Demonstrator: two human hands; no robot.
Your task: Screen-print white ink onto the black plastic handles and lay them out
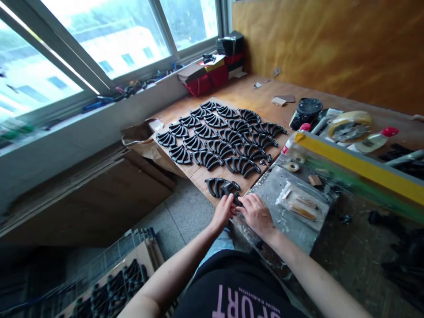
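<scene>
My left hand (224, 210) and my right hand (257, 215) meet at the near edge of the cardboard. Their fingers close on a small black curved piece (237, 199), mostly covered by the fingertips. Right beyond it lies a black fan-shaped ribbed part (221, 187), apart from the others. Farther back, several rows of like black ribbed parts (228, 137) are laid on the cardboard sheet (198, 182). Whether the held piece touches the near ribbed part is hard to make out.
To the right sits a worn grey board (300, 221) with tape rolls (293, 166) and wooden sticks (303, 211). A yellow-edged clear panel (357, 163) stands beside it. Bottles, a large tape roll (351, 123) and red boxes (198, 81) are farther back. A rack (145, 247) is low left.
</scene>
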